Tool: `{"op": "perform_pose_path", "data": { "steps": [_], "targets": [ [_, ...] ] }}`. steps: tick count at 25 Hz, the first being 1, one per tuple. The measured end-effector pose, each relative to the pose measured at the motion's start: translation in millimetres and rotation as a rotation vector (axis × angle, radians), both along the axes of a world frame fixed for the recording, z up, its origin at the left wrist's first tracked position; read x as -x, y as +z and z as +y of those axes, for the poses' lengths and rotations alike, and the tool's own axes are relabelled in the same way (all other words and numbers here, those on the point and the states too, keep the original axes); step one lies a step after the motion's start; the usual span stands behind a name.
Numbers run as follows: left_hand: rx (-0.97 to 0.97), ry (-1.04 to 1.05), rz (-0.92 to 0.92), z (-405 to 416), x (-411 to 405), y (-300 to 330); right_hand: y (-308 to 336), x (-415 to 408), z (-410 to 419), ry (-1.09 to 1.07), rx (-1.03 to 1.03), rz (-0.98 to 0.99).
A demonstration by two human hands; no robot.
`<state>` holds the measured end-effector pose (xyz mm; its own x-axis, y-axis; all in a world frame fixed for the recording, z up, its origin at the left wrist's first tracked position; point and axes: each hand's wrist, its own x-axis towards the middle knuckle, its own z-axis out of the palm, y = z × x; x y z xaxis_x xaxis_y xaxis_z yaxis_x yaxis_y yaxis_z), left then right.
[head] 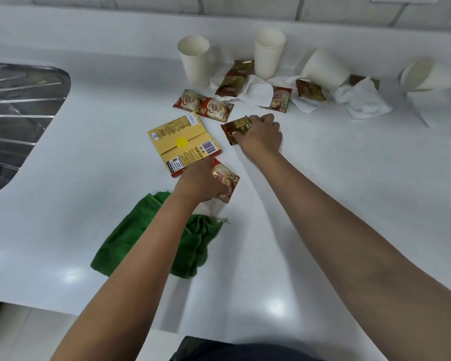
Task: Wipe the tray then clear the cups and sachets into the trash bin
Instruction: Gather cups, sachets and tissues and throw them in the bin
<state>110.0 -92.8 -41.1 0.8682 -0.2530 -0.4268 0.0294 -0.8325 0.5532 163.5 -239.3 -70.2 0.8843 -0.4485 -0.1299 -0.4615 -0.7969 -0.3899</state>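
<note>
My left hand (pixel 202 182) grips a red and cream Coffee mate sachet (pixel 225 179) lying on the white counter, beside a flattened yellow carton (pixel 184 143). My right hand (pixel 261 134) pinches a brown and gold sachet (pixel 236 128) further back. A green cloth (pixel 151 238) lies crumpled under my left forearm. Two white paper cups stand upright at the back (pixel 195 61) (pixel 269 52), and two more lie tipped over to the right (pixel 326 69) (pixel 427 75). More sachets (pixel 203 104) (pixel 279 99) and crumpled white tissues (pixel 359 99) lie among the cups.
A steel sink drainboard (pixel 18 113) is set into the counter at the left. The counter's front edge (pixel 63 311) runs along the bottom left, with floor below. A tiled wall (pixel 245 6) rises behind the cups.
</note>
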Motion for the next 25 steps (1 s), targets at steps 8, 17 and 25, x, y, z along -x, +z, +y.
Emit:
{"op": "perform_pose_path", "data": {
  "steps": [8, 17, 25],
  "targets": [
    [0.336, 0.110, 0.126, -3, -8, 16, 8, 18, -18, -0.001, -0.368, -0.065],
    [0.615, 0.238, 0.133, -55, 20, 42, 36, 96, -76, -0.191, -0.628, -0.279],
    [0.736, 0.210, 0.126, -145, 118, 64, 57, 231, -165, -0.351, -0.615, -0.407]
  ]
}}
